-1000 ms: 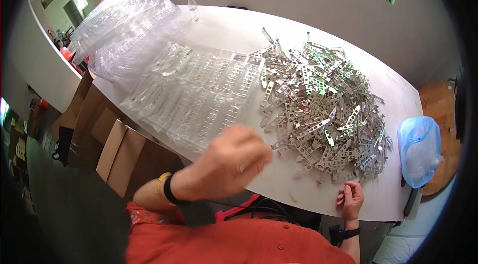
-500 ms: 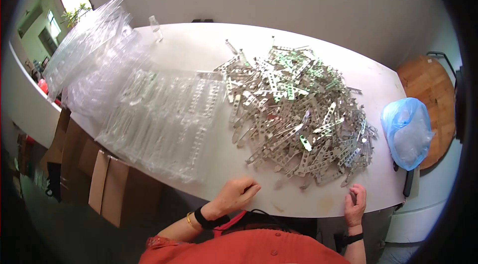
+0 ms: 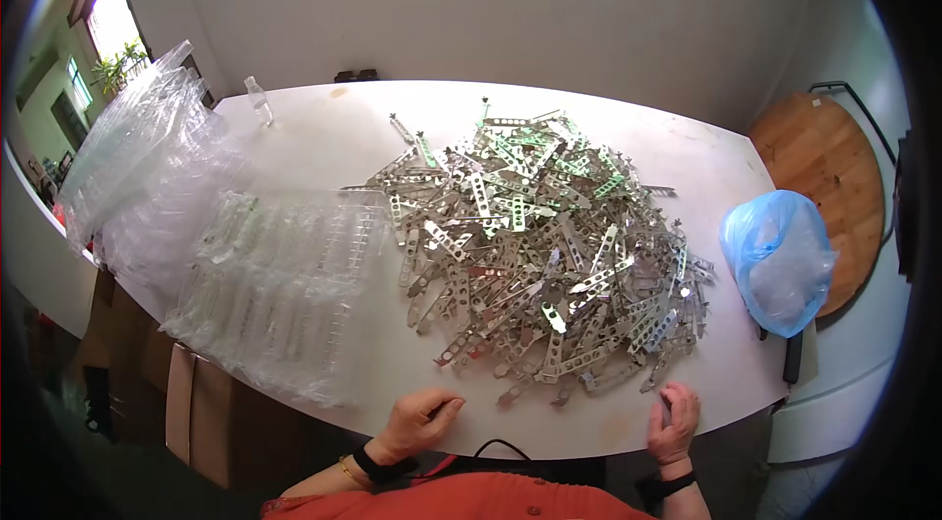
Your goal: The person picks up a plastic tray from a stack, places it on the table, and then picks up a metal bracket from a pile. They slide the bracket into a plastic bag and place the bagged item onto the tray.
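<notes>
Surface [image 3: 324, 142]: white, rounded, fills the middle of the frame from left to right; the near edge runs along the lower part.
Pile of metal brackets [image 3: 535, 245]: flat, perforated silver strips, heaped loosely at the centre of the surface and spreading toward centre right; its nearest strips lie just above both hands.
Clear plastic trays [image 3: 285, 285]: moulded, see-through, laid flat at centre left, just beside the pile; the lower corner overhangs the near edge of the surface.
Tray stack [image 3: 137, 157]: more clear trays, leaning in a fanned bundle at upper left.
Round wooden top [image 3: 829, 177]: brown, at the right of the frame, beyond the end of the surface.
Blue bag [image 3: 780, 260]: thin plastic, bunched, at the right end of the surface.
Cardboard boxes [image 3: 196, 412]: brown, at lower left, below the overhanging trays.
Left hand [image 3: 420, 419]: bottom centre, resting at the near edge of the surface; fingers loosely curled, not clenched, nothing seen in it; black band on the wrist.
Right hand [image 3: 673, 419]: lower right, at the near edge, just below the pile; fingers curled inward; cannot tell whether it grips anything.
Bottle [image 3: 258, 100]: small, clear, upright, at upper left on the far side.
</notes>
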